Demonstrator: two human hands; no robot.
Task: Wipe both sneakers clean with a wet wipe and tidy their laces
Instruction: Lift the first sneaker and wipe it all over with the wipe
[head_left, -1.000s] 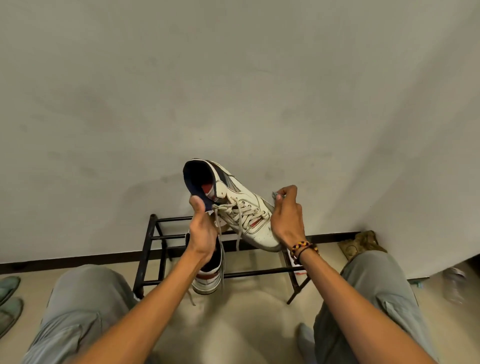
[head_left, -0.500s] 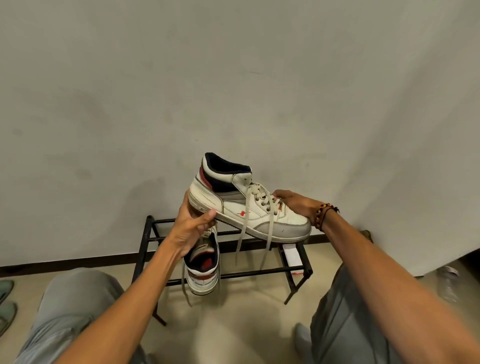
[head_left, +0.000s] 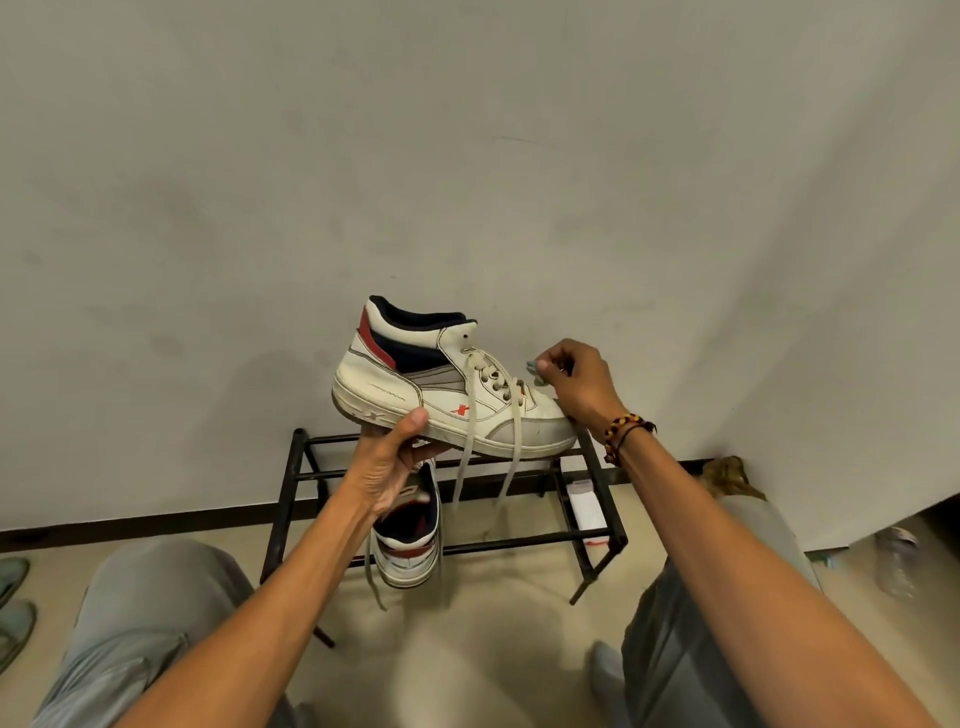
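One sneaker between both hands.

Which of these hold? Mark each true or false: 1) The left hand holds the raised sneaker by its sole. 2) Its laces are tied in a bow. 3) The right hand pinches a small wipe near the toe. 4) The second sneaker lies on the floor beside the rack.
1) True: the left hand grips the raised sneaker under its sole.
2) False: the laces hang loose and untied.
3) True: the right hand pinches a small wipe above the toe.
4) False: the second sneaker sits on the black rack.
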